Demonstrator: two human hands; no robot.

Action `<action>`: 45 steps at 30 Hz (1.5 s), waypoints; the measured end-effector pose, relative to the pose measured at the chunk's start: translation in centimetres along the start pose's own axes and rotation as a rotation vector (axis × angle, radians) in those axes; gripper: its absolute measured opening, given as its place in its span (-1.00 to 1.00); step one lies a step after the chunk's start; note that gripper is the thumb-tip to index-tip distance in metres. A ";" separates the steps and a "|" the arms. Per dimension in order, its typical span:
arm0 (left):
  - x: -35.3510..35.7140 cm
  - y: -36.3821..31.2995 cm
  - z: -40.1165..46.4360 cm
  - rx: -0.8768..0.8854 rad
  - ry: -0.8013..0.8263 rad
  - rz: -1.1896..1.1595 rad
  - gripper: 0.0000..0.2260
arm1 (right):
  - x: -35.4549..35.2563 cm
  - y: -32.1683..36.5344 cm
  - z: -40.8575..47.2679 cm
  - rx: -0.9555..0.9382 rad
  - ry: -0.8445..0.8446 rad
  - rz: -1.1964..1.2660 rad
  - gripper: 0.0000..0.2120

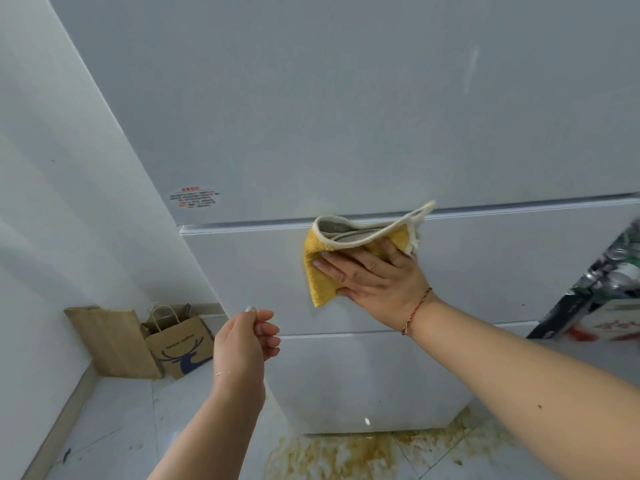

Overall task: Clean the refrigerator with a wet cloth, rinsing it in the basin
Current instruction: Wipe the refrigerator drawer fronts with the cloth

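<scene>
A white refrigerator [346,116] fills most of the head view, with a tall upper door and two drawer fronts below. My right hand [377,275] lies flat on a folded yellow cloth [320,275] with a white edge, pressing it against the upper drawer front just under the door seam. My left hand [247,341] hangs in the air to the left of the fridge's corner, fingers loosely curled and holding nothing. No basin is in view.
Two brown paper bags [173,341] lean in the corner against the white wall [52,202] on the left. Brown-yellow stains [346,452] cover the floor tiles in front of the fridge. Cluttered packaging [606,289] sits at the right edge.
</scene>
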State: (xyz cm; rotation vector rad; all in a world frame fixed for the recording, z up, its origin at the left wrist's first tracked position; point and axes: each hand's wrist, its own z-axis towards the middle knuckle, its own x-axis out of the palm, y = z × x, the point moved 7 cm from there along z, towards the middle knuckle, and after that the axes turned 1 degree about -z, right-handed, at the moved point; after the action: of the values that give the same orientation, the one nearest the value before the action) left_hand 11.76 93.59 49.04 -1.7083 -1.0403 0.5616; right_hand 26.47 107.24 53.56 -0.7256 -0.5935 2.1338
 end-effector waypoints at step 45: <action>-8.0 -1.5 -2.2 0.050 -0.014 0.000 -0.74 | 1.7 7.8 7.3 0.366 0.098 0.134 -0.47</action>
State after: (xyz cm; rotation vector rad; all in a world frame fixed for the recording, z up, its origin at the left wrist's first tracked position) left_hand 8.74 85.78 50.42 -1.6627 -1.0279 0.5955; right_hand 16.57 102.90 53.57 -0.6731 -0.0960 2.2305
